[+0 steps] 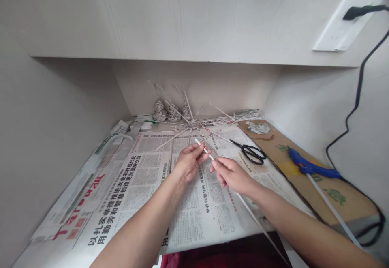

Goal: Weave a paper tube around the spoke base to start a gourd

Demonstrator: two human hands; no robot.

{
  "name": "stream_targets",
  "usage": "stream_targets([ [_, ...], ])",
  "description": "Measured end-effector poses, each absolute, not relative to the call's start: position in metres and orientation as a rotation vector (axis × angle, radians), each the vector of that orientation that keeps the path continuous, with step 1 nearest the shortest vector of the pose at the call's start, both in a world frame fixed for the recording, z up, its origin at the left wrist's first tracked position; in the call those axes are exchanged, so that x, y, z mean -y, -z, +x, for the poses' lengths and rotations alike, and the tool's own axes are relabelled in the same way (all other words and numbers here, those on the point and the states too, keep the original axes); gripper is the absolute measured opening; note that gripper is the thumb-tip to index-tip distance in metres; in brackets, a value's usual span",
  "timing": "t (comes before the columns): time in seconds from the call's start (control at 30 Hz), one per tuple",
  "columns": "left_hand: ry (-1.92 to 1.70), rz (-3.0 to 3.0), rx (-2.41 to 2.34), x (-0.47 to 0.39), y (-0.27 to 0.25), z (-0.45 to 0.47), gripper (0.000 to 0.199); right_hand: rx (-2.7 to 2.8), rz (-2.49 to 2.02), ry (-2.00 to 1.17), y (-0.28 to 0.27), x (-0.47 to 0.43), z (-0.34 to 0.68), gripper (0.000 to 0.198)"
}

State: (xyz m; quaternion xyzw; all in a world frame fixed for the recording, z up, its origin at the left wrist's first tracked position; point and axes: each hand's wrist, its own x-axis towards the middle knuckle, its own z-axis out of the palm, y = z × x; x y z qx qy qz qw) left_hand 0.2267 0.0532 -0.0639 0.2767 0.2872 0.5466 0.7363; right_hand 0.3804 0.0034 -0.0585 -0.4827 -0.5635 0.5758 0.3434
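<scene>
Between both hands runs a thin white rolled-paper stick. My left hand pinches it just below its upper tip. My right hand grips it slightly lower, fingers closed. A long pale strip trails from under my right hand toward the lower right; whether it is the same piece is hidden by the hand. Beyond the hands lies a small woven centre with several newspaper sticks radiating from it like spokes. Black-handled scissors rest to the right of my right hand.
Newspaper sheets cover the table. Several gourd-shaped woven pieces stand by the back wall, near a bundle of paper sticks. At right, a blue glue gun lies on cardboard, its cord running to a wall socket.
</scene>
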Motion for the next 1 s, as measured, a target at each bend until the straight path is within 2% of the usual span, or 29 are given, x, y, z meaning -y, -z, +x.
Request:
stream_targets([
  [0.17, -1.174, 0.59, -0.637, -0.053, 0.063, 0.227, 0.011, 1.152, -1.017, -1.986, 0.056, -0.01, 0.382, 0.033],
  [0.23, -1.164, 0.593, -0.641, -0.052, 0.063, 0.228, 0.012, 1.225, -1.073, -1.901, 0.055, -0.01, 0.383, 0.034],
  [0.33, -1.144, 0.61, -0.639, -0.052, 0.064, 0.228, 0.013, 1.372, -1.185, -1.604, 0.055, -0.011, 0.381, 0.035],
  [0.5, -1.133, 0.583, -0.645, -0.051, 0.064, 0.228, 0.015, 1.125, -0.991, -1.913, 0.059, -0.012, 0.379, 0.031],
  [0.57, -1.131, 0.584, -0.656, -0.051, 0.064, 0.228, 0.015, 1.141, -1.013, -1.909, 0.06, -0.011, 0.379, 0.032],
  [0.73, -1.127, 0.609, -0.67, -0.05, 0.066, 0.229, 0.018, 1.423, -1.199, -1.485, 0.064, -0.01, 0.38, 0.034],
  [0.8, -1.115, 0.619, -0.669, -0.05, 0.066, 0.229, 0.02, 1.473, -1.214, -1.411, 0.065, -0.01, 0.38, 0.035],
  [1.0, -1.123, 0.61, -0.631, -0.049, 0.066, 0.23, 0.019, 1.318, -1.111, -1.665, 0.064, -0.009, 0.38, 0.035],
])
